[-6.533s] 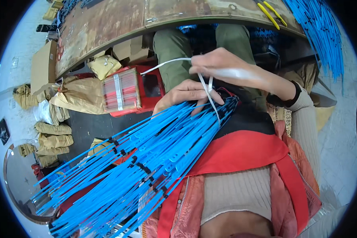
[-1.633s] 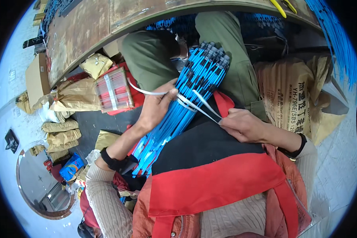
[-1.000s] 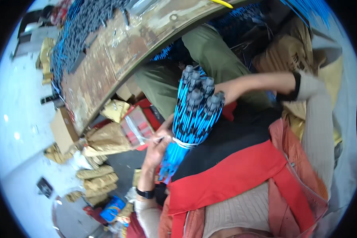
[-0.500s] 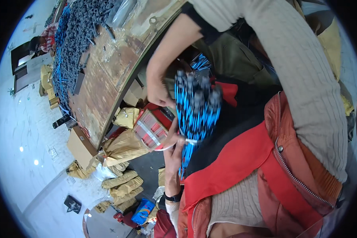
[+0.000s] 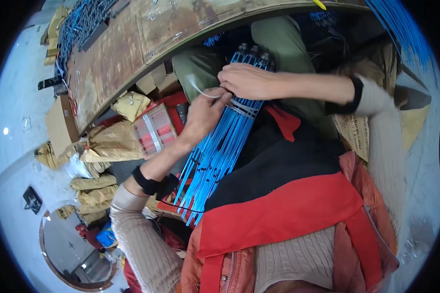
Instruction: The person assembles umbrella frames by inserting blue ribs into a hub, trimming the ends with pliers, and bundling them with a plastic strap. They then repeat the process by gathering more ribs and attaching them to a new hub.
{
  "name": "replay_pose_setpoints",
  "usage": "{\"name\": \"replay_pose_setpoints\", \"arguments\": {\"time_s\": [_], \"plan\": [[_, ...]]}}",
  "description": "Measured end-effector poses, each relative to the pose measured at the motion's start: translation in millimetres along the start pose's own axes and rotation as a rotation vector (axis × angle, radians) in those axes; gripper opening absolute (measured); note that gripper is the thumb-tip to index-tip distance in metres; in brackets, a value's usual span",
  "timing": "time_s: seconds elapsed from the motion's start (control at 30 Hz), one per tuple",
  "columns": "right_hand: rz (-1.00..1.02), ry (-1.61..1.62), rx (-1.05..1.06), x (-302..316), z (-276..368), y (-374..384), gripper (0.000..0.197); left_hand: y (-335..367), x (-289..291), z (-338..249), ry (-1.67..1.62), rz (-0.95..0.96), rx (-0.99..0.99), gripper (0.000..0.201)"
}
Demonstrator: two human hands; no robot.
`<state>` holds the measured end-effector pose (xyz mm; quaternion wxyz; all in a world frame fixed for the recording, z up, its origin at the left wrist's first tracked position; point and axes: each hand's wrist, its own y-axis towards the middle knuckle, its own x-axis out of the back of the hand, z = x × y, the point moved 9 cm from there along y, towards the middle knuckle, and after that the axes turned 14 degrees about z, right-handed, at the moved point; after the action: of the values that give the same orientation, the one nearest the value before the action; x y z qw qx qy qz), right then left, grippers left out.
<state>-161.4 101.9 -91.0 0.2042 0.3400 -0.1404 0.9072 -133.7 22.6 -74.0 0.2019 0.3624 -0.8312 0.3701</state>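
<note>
- Head view, far left: a round mirror (image 5: 78, 246) leans low by tan paper parcels (image 5: 95, 190), and a cardboard box (image 5: 62, 122) stands beneath the edge of the worn table (image 5: 166, 24). Up on that table lies a heap of grey pieces and blue strands (image 5: 85, 29).
- Next comes a strapped pack of thin red lengths (image 5: 154, 129), just left of the left forearm.
- Left hand (image 5: 203, 115): thumb and fingers closed on the white strap (image 5: 196, 85), whose loose end curves away up and left.
- Centre: the blue bundle (image 5: 217, 151) slants across the lap, dark end caps (image 5: 253, 51) toward the knees, thin tips toward the person's left side. White turns (image 5: 244, 110) go around it below the caps. Gathering and wrapping look done, by my judgement; securing the strap and dealing with its loose end look left.
- Right hand (image 5: 247, 80): curled over the bundle just above the turns, meeting the left at the strap. Its fingertips are hidden, so I cannot tell whether it grips.
- Far right: a printed paper sack (image 5: 354, 134) sits beside the right sleeve, and more blue strands (image 5: 401, 29) hang over the table's end, apart from the bundle.
</note>
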Motion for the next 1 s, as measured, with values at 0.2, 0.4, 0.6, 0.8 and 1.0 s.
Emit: {"name": "replay_pose_setpoints", "arguments": {"time_s": [0.2,0.4,0.6,0.8,1.0], "plan": [[-0.487,0.0,0.102,20,44,-60,0.01,-16,21,-27,0.155,-0.024,-0.238,0.01],[-0.452,0.42,0.155,15,18,-64,0.008,-18,23,-54,0.597,-0.014,-0.432,0.024],[-0.463,0.278,0.225,14,40,-61,0.009,11,33,-34,0.262,0.355,-0.456,0.019],[-0.358,-0.457,0.585,-13,98,-57,0.011,13,-7,19,-0.373,1.011,0.1,0.019],[-0.388,-0.15,0.707,-15,68,-46,0.009,3,-11,31,-0.495,0.865,0.199,0.017]]}}
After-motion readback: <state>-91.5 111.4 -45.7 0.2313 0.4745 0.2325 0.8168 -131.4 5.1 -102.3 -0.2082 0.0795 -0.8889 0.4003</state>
